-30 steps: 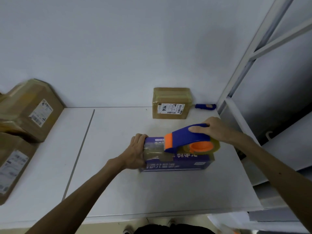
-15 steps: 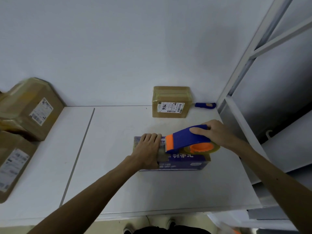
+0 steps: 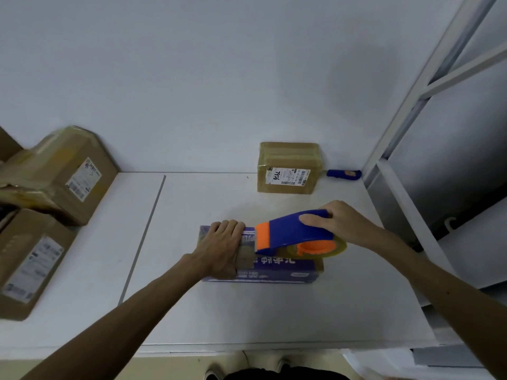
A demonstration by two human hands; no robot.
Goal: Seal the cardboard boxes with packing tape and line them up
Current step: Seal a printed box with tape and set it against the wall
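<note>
Two hands work a purple box (image 3: 274, 273) lying on the white table (image 3: 192, 311). Left hand (image 3: 223, 248) presses its left end, fingers (image 3: 231, 229) straight; right hand (image 3: 341, 223) curls around a blue-and-orange tape dispenser (image 3: 290, 231) on the box top. Farther back, a taped brown carton (image 3: 288, 167) stands against the wall (image 3: 192, 78).

Head camera looks steeply down, close above the white table (image 3: 274, 311).
</note>
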